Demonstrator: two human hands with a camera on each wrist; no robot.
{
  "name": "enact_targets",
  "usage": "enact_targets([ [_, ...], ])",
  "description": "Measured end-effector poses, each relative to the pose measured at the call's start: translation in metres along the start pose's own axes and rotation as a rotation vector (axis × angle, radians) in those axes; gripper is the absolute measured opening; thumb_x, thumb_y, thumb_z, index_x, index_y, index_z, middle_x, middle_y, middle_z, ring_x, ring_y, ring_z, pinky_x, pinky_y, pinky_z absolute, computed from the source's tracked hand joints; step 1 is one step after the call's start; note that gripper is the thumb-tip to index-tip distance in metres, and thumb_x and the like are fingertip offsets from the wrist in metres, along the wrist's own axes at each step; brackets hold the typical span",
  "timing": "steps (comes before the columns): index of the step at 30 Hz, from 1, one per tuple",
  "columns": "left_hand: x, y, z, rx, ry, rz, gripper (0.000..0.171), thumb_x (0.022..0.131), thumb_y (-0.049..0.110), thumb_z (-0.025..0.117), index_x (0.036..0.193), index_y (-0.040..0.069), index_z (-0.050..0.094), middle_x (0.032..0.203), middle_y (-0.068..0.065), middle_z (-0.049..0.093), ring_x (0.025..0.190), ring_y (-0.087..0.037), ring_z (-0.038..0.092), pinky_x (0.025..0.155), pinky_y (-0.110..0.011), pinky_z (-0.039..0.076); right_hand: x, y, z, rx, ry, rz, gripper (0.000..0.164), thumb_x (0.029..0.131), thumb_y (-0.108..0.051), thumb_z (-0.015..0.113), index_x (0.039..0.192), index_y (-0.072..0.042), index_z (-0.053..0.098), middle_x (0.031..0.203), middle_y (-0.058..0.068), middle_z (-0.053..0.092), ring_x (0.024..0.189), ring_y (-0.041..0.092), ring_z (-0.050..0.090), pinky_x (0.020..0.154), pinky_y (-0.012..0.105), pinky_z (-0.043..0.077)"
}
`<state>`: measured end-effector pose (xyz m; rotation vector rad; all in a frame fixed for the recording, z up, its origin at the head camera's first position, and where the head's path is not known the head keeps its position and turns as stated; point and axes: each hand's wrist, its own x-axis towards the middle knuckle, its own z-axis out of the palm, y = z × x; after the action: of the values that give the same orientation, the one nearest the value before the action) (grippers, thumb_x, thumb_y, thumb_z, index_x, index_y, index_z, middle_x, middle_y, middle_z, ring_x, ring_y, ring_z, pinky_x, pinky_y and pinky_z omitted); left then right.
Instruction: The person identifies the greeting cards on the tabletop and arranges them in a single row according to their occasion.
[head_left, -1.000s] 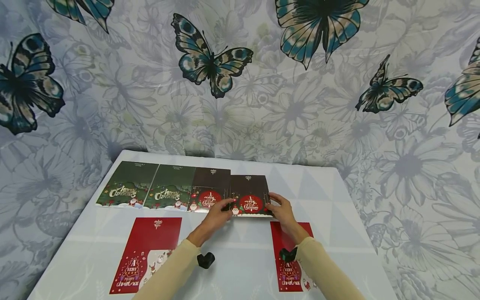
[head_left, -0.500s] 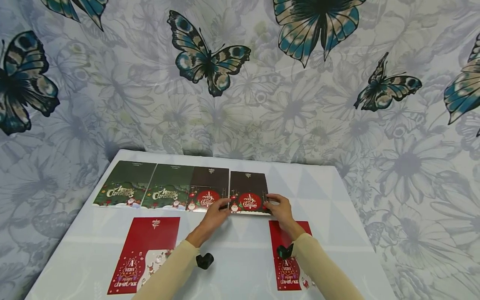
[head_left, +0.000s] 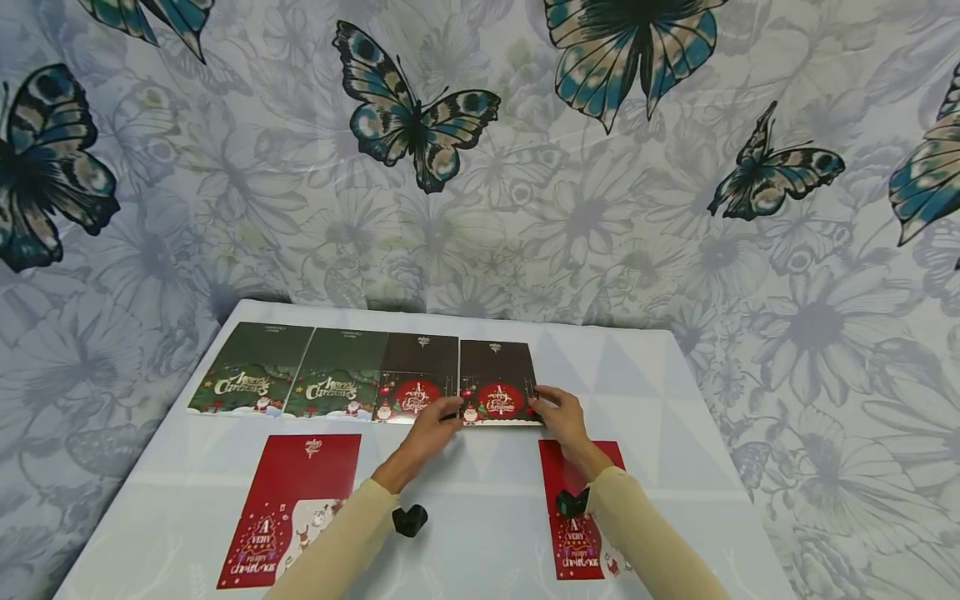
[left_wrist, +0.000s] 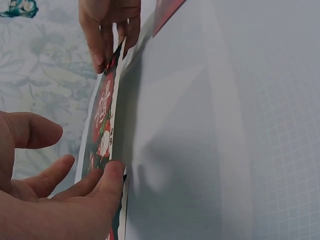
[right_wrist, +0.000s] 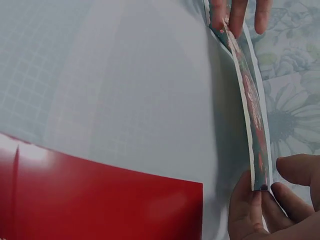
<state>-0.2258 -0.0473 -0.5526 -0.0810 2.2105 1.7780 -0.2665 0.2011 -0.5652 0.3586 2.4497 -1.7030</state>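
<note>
A dark brown Christmas card (head_left: 497, 379) with a red circle lies at the right end of a row on the table. At its lower left corner my left hand (head_left: 429, 437) touches it with its fingertips; in the left wrist view the thumb stands off the card. My right hand (head_left: 566, 425) holds the card's right edge, fingers around the corner in the right wrist view. Another dark brown card (head_left: 418, 375) adjoins it on the left, then two green Christmas cards (head_left: 333, 375).
A red Christmas card (head_left: 285, 500) lies at the front left, partly under my left sleeve (head_left: 337, 542). A second red card (head_left: 573, 533) lies at the front right, partly behind my right arm. The white table (head_left: 465, 533) meets a butterfly-patterned backdrop (head_left: 525, 250).
The right-hand brown card has shifted slightly away from me and lines up more closely with the row. Both hands have stayed at its sides.
</note>
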Motion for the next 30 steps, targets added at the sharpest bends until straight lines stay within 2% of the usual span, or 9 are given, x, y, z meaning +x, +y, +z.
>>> enact_targets([
  [5, -0.0001, -0.0009, 0.0, -0.002, -0.011, -0.011, 0.046, 0.098, 0.009, 0.057, 0.144, 0.004, 0.051, 0.147, -0.022, 0.05, 0.136, -0.039, 0.047, 0.095, -0.048, 0.05, -0.0005, 0.0025, -0.0001, 0.006, -0.008, -0.007, 0.039, 0.097, -0.013, 0.065, 0.134, -0.001, 0.061, 0.136, 0.023, 0.061, 0.121, 0.033, 0.06, 0.09, 0.031, 0.056],
  [10, 0.0013, -0.0017, -0.0003, -0.007, -0.009, -0.02, 0.046, 0.099, 0.01, 0.056, 0.144, 0.005, 0.05, 0.149, -0.023, 0.048, 0.138, -0.039, 0.045, 0.098, -0.049, 0.049, -0.0022, 0.003, 0.0018, 0.008, -0.012, 0.012, 0.042, 0.097, -0.013, 0.063, 0.137, -0.003, 0.059, 0.144, 0.021, 0.055, 0.134, 0.035, 0.049, 0.102, 0.043, 0.051],
  [16, 0.0027, -0.0009, 0.0, -0.031, -0.014, -0.028, 0.045, 0.099, 0.009, 0.053, 0.144, 0.003, 0.049, 0.148, -0.027, 0.047, 0.137, -0.041, 0.047, 0.098, -0.049, 0.05, -0.0018, 0.0024, 0.0027, 0.007, -0.016, 0.02, 0.042, 0.097, -0.014, 0.062, 0.138, -0.006, 0.059, 0.149, 0.02, 0.048, 0.14, 0.036, 0.039, 0.105, 0.048, 0.049],
  [21, 0.0049, -0.0012, 0.0018, -0.036, -0.023, -0.029, 0.044, 0.099, 0.008, 0.053, 0.143, 0.002, 0.049, 0.148, -0.028, 0.046, 0.137, -0.041, 0.046, 0.098, -0.047, 0.051, -0.0035, 0.0029, 0.0028, 0.019, -0.025, 0.013, 0.043, 0.097, -0.012, 0.062, 0.139, -0.005, 0.058, 0.149, 0.019, 0.05, 0.139, 0.034, 0.042, 0.106, 0.048, 0.048],
  [27, 0.0054, -0.0008, 0.0028, -0.037, -0.018, -0.033, 0.045, 0.1, 0.009, 0.052, 0.145, 0.001, 0.047, 0.151, -0.028, 0.043, 0.137, -0.041, 0.047, 0.099, -0.049, 0.051, -0.004, 0.0036, 0.0039, 0.027, -0.042, 0.014, 0.045, 0.098, -0.012, 0.06, 0.142, -0.005, 0.055, 0.144, 0.018, 0.055, 0.128, 0.034, 0.056, 0.104, 0.047, 0.049],
  [30, 0.0046, -0.0002, 0.0028, -0.029, -0.015, -0.031, 0.046, 0.1, 0.009, 0.052, 0.145, 0.001, 0.047, 0.151, -0.028, 0.042, 0.138, -0.041, 0.045, 0.099, -0.048, 0.051, -0.0037, 0.0035, 0.0036, 0.026, -0.047, 0.013, 0.045, 0.098, -0.012, 0.059, 0.142, -0.004, 0.054, 0.144, 0.019, 0.056, 0.128, 0.034, 0.056, 0.105, 0.048, 0.049],
])
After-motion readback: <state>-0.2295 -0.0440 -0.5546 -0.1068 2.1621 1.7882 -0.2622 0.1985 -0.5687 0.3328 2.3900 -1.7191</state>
